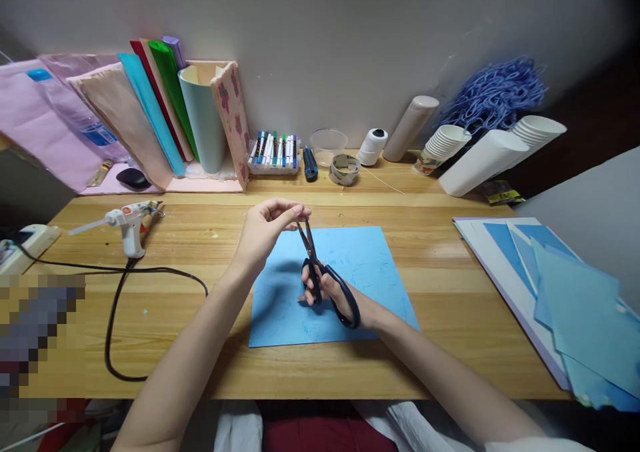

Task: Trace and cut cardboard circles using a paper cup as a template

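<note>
Black-handled scissors point(345, 299) are held in my right hand point(333, 292), with fingers and thumb in the handle loops. Their blades point away from me and stand slightly apart. Just at the blade tips is my left hand point(275, 222), its thumb and fingertips pinched together; whatever lies between them is too small to make out. Both hands are above a blue sheet point(377, 259) lying flat on the wooden table, and a dark shadow falls across its left part.
A glue gun point(133, 229) with a black cable lies at the left. Markers point(274, 152), a tape roll point(344, 170), thread point(373, 147) and paper cups point(443, 147) stand along the back. Blue paper sheets point(575, 292) are stacked at the right.
</note>
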Demonstrator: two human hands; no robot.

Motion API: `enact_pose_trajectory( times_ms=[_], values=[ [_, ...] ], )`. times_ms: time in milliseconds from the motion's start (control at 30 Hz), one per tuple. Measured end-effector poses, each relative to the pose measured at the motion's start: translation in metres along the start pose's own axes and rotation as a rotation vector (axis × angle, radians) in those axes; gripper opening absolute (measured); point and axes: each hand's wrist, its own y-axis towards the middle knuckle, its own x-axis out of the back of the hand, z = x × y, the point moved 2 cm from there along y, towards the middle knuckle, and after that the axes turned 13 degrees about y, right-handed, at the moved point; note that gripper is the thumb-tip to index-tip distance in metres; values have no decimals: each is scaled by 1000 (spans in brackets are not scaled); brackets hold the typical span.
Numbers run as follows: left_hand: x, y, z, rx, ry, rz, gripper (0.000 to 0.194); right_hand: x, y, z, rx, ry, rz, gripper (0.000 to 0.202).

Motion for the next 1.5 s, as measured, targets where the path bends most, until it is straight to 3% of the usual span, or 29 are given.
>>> enact_pose_trajectory(
  times_ms=[167, 333, 400, 533, 600, 667, 767, 867, 1200, 1333, 1400, 1500],
  values=[
    [-1, 3, 2, 83, -110, 6, 28, 4, 0, 9, -49, 122, 84, 66],
    [14, 8, -3, 131, -156, -148, 24, 8, -7, 14, -136, 97, 72, 75],
    [21, 9, -7, 114, -135, -152, 25, 9, -6, 11, -149, 144, 38, 76],
    [23, 3, -10, 116, -102, -72, 30, 13, 7, 11, -47, 199, -236, 63],
    [18, -2, -7, 134, -94, -2, 34, 17, 13, 19, 80, 121, -400, 51],
    [9, -8, -2, 154, -82, 93, 36, 19, 17, 31, 215, 58, -477, 45],
    [-4, -16, 5, 189, -44, 223, 35, 20, 19, 45, 314, 51, -477, 49],
    [-8, -20, 10, 216, 13, 268, 34, 20, 18, 49, 328, 23, -451, 44],
    [0, -20, 9, 240, 223, 514, 26, 31, 12, 48, 210, -125, -457, 49],
    [8, -20, 11, 285, 221, 623, 26, 40, 8, 52, 240, -260, -477, 44],
    [14, -22, 15, 283, 216, 638, 24, 46, 6, 53, 259, -271, -509, 44],
    [18, -25, 17, 216, 160, 543, 25, 51, 5, 55, 231, -248, -505, 44]
  ],
)
